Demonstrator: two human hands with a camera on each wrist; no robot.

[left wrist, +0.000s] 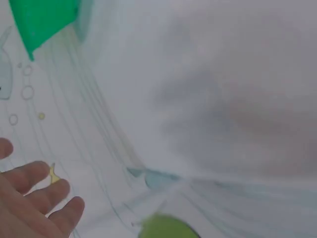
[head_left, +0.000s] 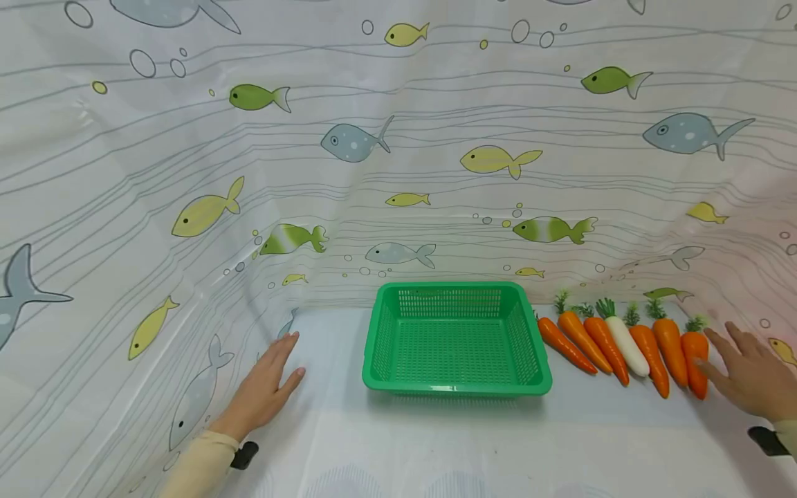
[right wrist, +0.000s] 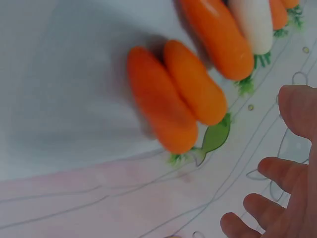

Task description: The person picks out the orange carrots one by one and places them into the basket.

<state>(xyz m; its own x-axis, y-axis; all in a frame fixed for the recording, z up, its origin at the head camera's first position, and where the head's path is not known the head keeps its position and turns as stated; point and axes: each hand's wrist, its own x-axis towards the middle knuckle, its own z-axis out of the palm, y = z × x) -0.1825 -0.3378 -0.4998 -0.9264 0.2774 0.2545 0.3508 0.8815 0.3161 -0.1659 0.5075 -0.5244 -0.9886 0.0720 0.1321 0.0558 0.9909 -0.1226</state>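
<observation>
Cream sleeves (head_left: 196, 469) are closest, each with a black band (head_left: 245, 455) at the wrist. Left hand (head_left: 264, 391) is out front of its sleeve, fingers relaxed, thumb apart, holding nothing, well apart from the basket (head_left: 457, 389). Right hand (head_left: 756, 373) is the same deal, fingers spread, nothing gripped, near the end carrot (head_left: 694, 366).

Farther out on the white desk (head_left: 498, 453), the green basket sits about mid-view. Right of it there's a row of six carrots and one white radish (head_left: 625, 346), leafy tops pointing away. Behind it all hangs a fish-print sheet (head_left: 429, 90).

My read: this is a ready stance, with no pickup begun. Grabbing that end carrot would call for the right hand to move in and curl its fingers round the thick end without dragging the neighbour, since those two lie snug together. Left hand has nothing within easy reach.

Views disagree a bit, btw. From the head camera, the right thumb overlaps the end carrot and you'd swear they touch; right wrist shows a gap. That one misses the basket, though. Left wrist catches just a basket corner, no carrots.
</observation>
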